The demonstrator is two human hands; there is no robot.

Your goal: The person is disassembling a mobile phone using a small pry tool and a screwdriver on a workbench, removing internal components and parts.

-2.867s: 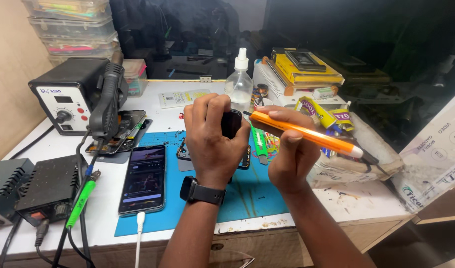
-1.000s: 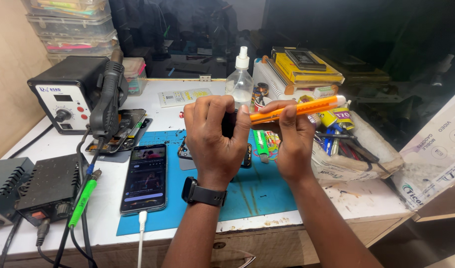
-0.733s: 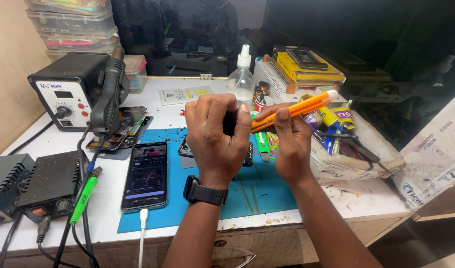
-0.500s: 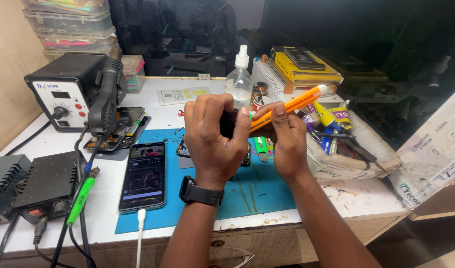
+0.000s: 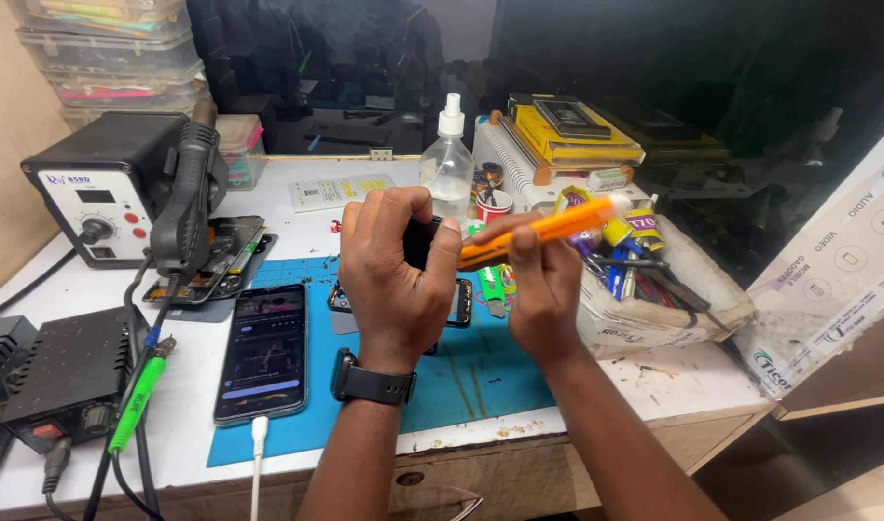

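Two hands work above the blue mat (image 5: 481,376) on the table (image 5: 674,386). The left hand (image 5: 396,275) has its fingers closed around a small black device (image 5: 421,241) — mostly hidden. The right hand (image 5: 543,289) grips an orange tool (image 5: 543,230), its tip touching the device. A plugged-in phone (image 5: 263,350) lies just left.

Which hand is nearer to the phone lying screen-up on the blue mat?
Left. The left hand hovers just right of the phone; the right hand, gripping the orange tool, is farther right, beyond the left.
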